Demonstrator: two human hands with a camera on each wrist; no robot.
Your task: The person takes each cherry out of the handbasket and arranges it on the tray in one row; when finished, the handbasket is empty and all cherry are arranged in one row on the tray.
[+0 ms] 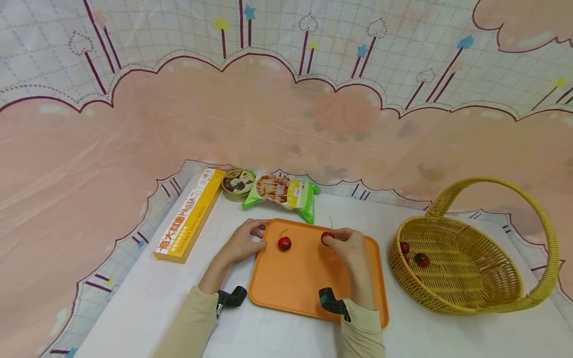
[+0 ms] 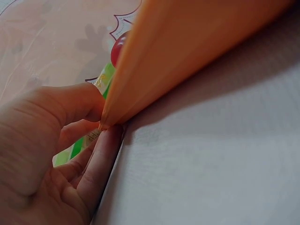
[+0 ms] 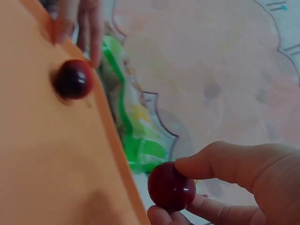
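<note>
My right hand (image 1: 351, 246) pinches a dark red cherry (image 3: 171, 186) between thumb and fingers, over the far right part of an orange tray (image 1: 295, 283). The cherry's thin stem points up in the head view. At the tray's far left corner, my left hand (image 1: 243, 241) grips the edge; in the left wrist view its thumb and fingers (image 2: 96, 164) meet at the rim. A second cherry (image 1: 284, 243) lies on the tray near the left hand, its stem up. Part of the tray's right side is hidden behind the right forearm.
A yellow wicker basket (image 1: 456, 303) with a tall handle stands right of the tray, several cherries (image 1: 422, 260) inside. Behind the tray lie a green snack bag (image 1: 282, 191) and a round tin (image 1: 238, 183). A long pasta box (image 1: 190, 219) lies at left.
</note>
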